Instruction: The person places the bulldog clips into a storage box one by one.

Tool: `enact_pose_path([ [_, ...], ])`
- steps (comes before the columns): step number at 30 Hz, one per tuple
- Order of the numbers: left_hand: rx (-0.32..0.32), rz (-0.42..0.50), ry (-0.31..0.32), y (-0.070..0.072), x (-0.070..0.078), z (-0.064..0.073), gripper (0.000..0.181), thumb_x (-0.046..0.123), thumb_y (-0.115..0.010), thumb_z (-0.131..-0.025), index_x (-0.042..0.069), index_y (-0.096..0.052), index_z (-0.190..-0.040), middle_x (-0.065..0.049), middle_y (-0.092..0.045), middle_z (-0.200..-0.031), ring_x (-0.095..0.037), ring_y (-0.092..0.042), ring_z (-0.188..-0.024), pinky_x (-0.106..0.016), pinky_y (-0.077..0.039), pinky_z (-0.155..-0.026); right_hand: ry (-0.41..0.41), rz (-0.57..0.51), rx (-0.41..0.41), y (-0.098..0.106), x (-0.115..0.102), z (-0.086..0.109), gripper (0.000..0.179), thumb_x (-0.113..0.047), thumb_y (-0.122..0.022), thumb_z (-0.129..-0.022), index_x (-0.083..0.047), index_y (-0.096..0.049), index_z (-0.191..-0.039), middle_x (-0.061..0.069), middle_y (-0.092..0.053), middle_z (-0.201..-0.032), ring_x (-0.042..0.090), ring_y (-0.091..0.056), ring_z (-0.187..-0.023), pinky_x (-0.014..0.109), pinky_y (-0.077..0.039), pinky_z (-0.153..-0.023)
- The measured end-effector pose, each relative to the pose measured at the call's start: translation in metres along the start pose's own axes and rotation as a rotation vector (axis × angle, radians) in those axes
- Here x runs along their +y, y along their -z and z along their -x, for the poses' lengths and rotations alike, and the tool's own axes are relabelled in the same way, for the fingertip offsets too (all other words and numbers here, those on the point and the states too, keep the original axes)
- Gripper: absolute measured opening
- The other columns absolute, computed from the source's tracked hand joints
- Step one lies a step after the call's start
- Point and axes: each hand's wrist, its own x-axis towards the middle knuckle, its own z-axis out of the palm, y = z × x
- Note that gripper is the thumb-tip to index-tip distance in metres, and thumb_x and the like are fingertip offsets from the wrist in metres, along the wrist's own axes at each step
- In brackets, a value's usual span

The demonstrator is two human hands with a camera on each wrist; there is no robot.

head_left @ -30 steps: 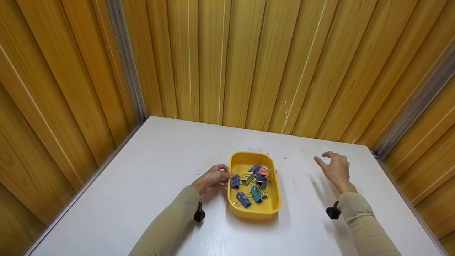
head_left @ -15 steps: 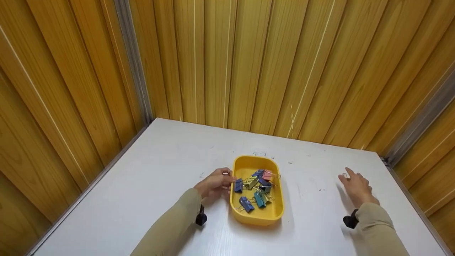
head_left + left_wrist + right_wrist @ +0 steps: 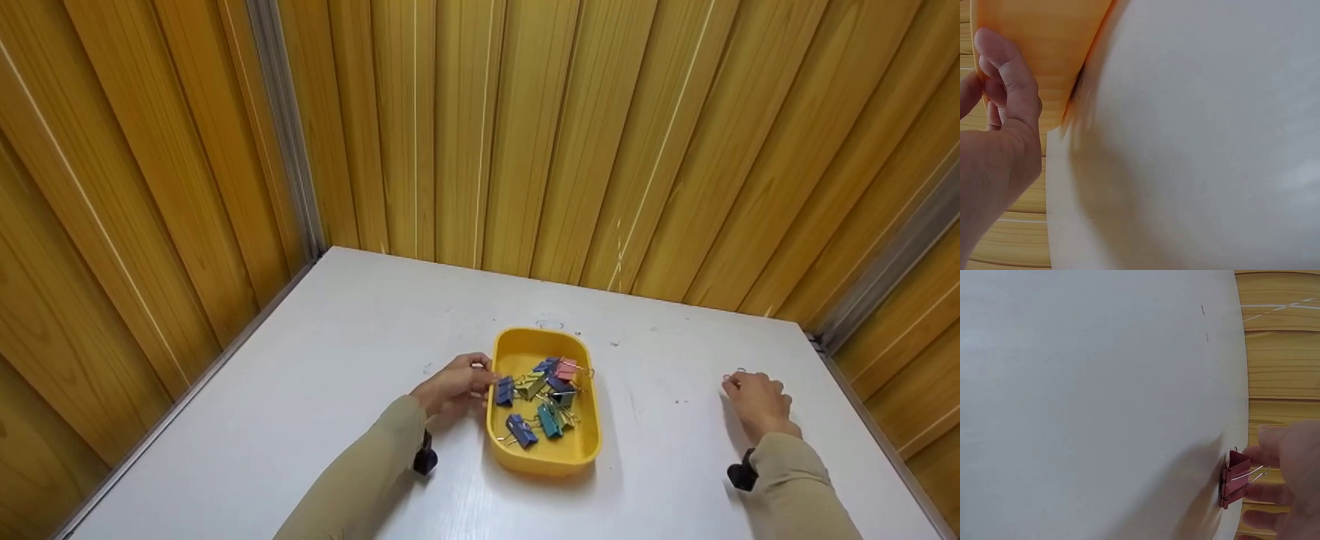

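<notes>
A yellow plastic box (image 3: 541, 463) stands on the white table, holding several binder clips: blue (image 3: 521, 431), teal (image 3: 549, 421), pink (image 3: 565, 369) and olive yellow ones. My left hand (image 3: 456, 381) grips its left rim, with the fingers (image 3: 1021, 84) on the outer wall in the left wrist view. Off to the right, my right hand (image 3: 759, 401) pinches a red binder clip (image 3: 1235, 479) at the table surface. Wire loops of this clip show past the fingertips in the head view; the hand hides its body there.
The white table (image 3: 375, 330) has small dark marks on its surface. Yellow wood-look panels (image 3: 517, 150) rise behind and at both sides, with a metal post (image 3: 289, 127) in the left corner. Black wrist cameras hang under both sleeves.
My right hand has moved right and down to the table, and its spread fingers have closed on the red binder clip. The left hand keeps its hold on the box; the view has shifted slightly.
</notes>
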Motion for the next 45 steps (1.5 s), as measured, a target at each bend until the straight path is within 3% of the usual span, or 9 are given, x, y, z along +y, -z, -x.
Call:
enact_pose_path([
  [4, -0.009, 0.009, -0.007, -0.001, 0.000, 0.000, 0.013, 0.007, -0.060, -0.090, 0.010, -0.048, -0.092, -0.008, -0.061, -0.084, -0.013, -0.057, -0.062, -0.025, -0.050, -0.058, 0.041, 0.021, 0.072, -0.004, 0.001, 0.002, 0.021, -0.010, -0.054, -0.094, 0.007, -0.063, -0.102, 0.034, -0.057, -0.106, 0.050, -0.051, -0.096, 0.058, -0.039, -0.076],
  [10, -0.015, 0.002, -0.012, -0.002, -0.001, 0.001, 0.014, 0.009, -0.061, -0.090, 0.010, -0.048, -0.093, -0.007, -0.062, -0.082, -0.013, -0.057, -0.061, -0.024, -0.050, -0.057, 0.082, 0.024, 0.071, -0.007, 0.008, 0.006, 0.011, 0.000, -0.057, -0.088, 0.007, -0.063, -0.095, 0.031, -0.059, -0.097, 0.049, -0.056, -0.092, 0.058, -0.042, -0.071],
  [20, -0.003, 0.011, -0.004, 0.001, 0.001, 0.002, 0.017, 0.006, -0.060, -0.089, 0.009, -0.045, -0.097, -0.010, -0.064, -0.088, -0.014, -0.061, -0.066, -0.024, -0.051, -0.056, 0.142, 0.013, 0.154, -0.003, -0.003, 0.005, 0.013, 0.002, -0.059, -0.087, 0.009, -0.063, -0.098, 0.030, -0.060, -0.095, 0.047, -0.057, -0.090, 0.056, -0.047, -0.072],
  [29, 0.007, 0.014, -0.001, 0.001, -0.001, 0.002, 0.017, 0.005, -0.059, -0.089, 0.010, -0.045, -0.098, -0.010, -0.063, -0.088, -0.013, -0.060, -0.066, -0.024, -0.051, -0.057, 0.089, -0.047, 0.141, 0.005, -0.023, 0.000, 0.017, 0.000, -0.057, -0.091, 0.007, -0.062, -0.106, 0.028, -0.055, -0.103, 0.042, -0.054, -0.096, 0.054, -0.047, -0.080],
  [37, -0.010, 0.004, -0.018, 0.001, -0.001, 0.002, 0.014, 0.005, -0.058, -0.090, 0.010, -0.047, -0.097, -0.011, -0.064, -0.089, -0.014, -0.061, -0.068, -0.024, -0.052, -0.058, 0.151, -0.083, 0.185, 0.012, -0.045, -0.002, 0.015, 0.001, -0.059, -0.090, 0.008, -0.064, -0.102, 0.028, -0.056, -0.103, 0.040, -0.056, -0.096, 0.053, -0.048, -0.082],
  [45, -0.010, 0.002, -0.020, -0.001, -0.001, 0.002, 0.015, 0.009, -0.060, -0.091, 0.010, -0.046, -0.094, -0.009, -0.064, -0.085, -0.012, -0.059, -0.063, -0.024, -0.049, -0.056, 0.230, -0.083, 0.255, 0.021, -0.067, -0.003, 0.015, -0.002, -0.062, -0.088, 0.007, -0.066, -0.099, 0.025, -0.057, -0.097, 0.034, -0.055, -0.088, 0.046, -0.045, -0.074],
])
